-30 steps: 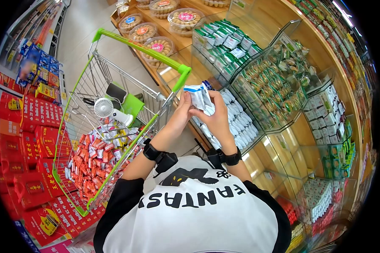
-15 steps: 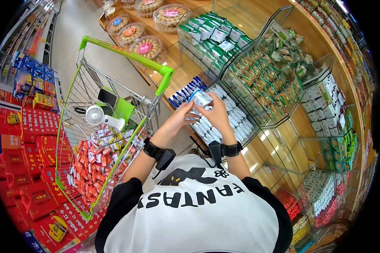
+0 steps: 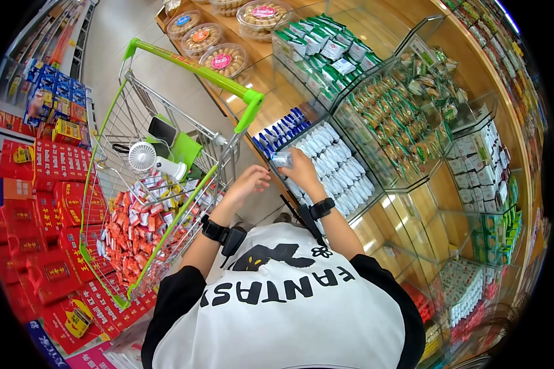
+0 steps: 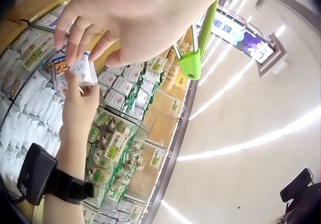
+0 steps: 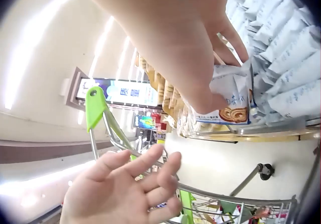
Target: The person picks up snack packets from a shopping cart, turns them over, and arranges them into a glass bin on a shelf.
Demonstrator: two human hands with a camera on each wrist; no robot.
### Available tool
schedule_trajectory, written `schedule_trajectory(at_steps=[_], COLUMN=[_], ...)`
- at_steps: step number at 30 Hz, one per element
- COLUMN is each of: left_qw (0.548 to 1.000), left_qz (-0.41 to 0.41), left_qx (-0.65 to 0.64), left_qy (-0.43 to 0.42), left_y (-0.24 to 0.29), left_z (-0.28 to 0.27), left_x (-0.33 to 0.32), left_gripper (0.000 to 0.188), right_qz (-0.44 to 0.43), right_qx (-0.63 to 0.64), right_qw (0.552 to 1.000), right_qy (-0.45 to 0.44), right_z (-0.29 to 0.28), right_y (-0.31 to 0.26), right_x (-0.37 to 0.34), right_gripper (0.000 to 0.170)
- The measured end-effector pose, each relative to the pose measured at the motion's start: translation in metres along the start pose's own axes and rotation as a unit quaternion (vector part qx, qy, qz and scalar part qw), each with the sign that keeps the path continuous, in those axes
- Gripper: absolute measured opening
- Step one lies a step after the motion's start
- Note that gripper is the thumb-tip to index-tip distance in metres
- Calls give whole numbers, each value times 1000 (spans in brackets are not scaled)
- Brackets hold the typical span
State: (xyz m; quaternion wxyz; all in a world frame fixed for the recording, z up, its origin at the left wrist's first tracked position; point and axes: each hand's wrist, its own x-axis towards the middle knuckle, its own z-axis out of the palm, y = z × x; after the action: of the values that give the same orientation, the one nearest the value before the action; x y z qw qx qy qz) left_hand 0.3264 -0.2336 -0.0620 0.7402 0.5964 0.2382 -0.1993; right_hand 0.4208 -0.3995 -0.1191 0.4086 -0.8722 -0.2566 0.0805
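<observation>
My right hand [image 3: 303,171] pinches a small white and blue snack packet [image 3: 281,160] over the near-left corner of a bin of white packets [image 3: 338,169]. A brown swirled biscuit is printed on the packet [image 5: 233,93], as the right wrist view shows. To the left, apart from the packet, my left hand [image 3: 250,182] holds nothing, its fingers loosely bent. Its palm and spread fingers show in the right wrist view. Just beyond the right hand stands a row of blue-edged packets [image 3: 283,130].
A shopping cart with a green handle [image 3: 194,71] stands at left, holding red-wrapped sweets [image 3: 132,237], a small white fan [image 3: 143,156] and a phone. Glass-walled bins of green packets [image 3: 332,49] and round biscuit tubs [image 3: 224,60] line the shelf. Red boxes [image 3: 49,246] are stacked beyond the cart.
Both hands held the packet raised together. My left hand has let go and drawn back left, while my right has lowered the packet toward the bin.
</observation>
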Motion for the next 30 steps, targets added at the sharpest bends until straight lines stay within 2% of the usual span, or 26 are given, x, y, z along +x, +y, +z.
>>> schedule_trajectory(at_steps=[7, 15, 19, 27, 30], left_qw=[1000, 1000, 1000, 1000, 1000], left_qz=[4, 7, 10, 3, 4], left_qx=[-21, -16, -14, -21, -17], left_qy=[-6, 6, 10, 17, 20], left_y=[-15, -19, -23, -27, -25], left_z=[-12, -12, -15, -20, -19], left_x=[-7, -15, -16, -15, -16], left_gripper=[20, 20, 20, 20, 18], right_qz=[-70, 13, 28, 57, 69], right_qx=[-124, -267, -289, -383, -357], right_qw=[989, 964, 957, 922, 930], right_qy=[47, 9, 7, 18, 47], right_z=[23, 35, 39, 67, 73], right_y=[2, -3, -13, -2, 6], right_x=[-7, -9, -3, 9, 11], right_gripper=[46, 48, 46, 28, 28])
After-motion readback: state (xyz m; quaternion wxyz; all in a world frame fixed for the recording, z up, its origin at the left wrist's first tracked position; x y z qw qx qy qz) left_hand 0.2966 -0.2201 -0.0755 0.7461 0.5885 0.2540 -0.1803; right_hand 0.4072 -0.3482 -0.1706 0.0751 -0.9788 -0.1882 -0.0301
